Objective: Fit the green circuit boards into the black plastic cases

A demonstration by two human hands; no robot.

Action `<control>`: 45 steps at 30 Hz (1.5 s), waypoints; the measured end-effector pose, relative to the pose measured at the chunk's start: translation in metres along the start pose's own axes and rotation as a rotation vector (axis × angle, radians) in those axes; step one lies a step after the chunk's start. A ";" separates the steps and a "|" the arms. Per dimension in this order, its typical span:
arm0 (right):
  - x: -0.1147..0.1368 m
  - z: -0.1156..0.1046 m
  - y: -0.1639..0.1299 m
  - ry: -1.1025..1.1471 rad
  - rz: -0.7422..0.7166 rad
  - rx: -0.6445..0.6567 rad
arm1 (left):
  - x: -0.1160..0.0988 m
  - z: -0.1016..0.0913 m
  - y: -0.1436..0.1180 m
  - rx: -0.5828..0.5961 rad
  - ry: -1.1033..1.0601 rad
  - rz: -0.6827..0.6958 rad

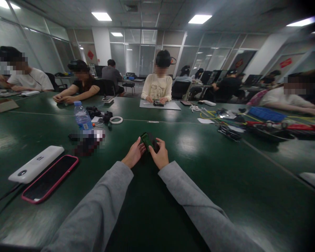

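My left hand [133,154] and my right hand [160,154] meet over the dark green table [199,168], both in grey sleeves. Between them I hold a small dark device with a green circuit board [147,140] showing on its upper face. The left fingers grip its left edge and the right fingers wrap its right side. The device is tilted up off the table surface.
At the left lie a phone in a pink case [49,178] and a white power bank [36,163]. A water bottle [82,119] and a roll of white tape [116,120] stand further back. Cables and tools [231,122] clutter the right. Several people sit around the table.
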State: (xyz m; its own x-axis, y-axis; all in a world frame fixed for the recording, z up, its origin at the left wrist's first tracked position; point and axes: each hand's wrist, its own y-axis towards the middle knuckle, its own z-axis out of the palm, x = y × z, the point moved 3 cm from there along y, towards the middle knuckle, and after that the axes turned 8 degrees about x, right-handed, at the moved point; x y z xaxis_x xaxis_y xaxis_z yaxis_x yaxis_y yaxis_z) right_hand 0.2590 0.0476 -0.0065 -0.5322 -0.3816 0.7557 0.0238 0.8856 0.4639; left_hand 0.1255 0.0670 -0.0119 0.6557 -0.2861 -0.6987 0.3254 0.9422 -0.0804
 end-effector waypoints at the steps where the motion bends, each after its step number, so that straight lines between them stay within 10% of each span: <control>1: 0.002 -0.003 0.000 -0.049 -0.018 -0.047 | 0.002 0.002 -0.001 0.009 -0.021 -0.020; 18: 0.049 0.006 -0.019 -0.424 -0.487 0.301 | -0.009 0.004 -0.010 0.080 -0.147 -0.104; 28: 0.037 -0.004 -0.010 -0.161 -0.337 0.086 | -0.012 0.003 -0.010 0.075 -0.137 -0.099; 45: 0.029 0.002 -0.008 -0.060 -0.271 0.163 | -0.014 0.003 -0.011 0.095 -0.093 -0.133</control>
State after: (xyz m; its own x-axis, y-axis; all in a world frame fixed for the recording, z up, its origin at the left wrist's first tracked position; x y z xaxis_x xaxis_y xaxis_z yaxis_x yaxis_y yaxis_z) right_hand 0.2422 0.0304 0.0109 -0.5498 -0.5971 0.5841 -0.2589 0.7867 0.5605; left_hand 0.1150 0.0599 0.0008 0.6615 -0.4262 -0.6171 0.4735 0.8754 -0.0971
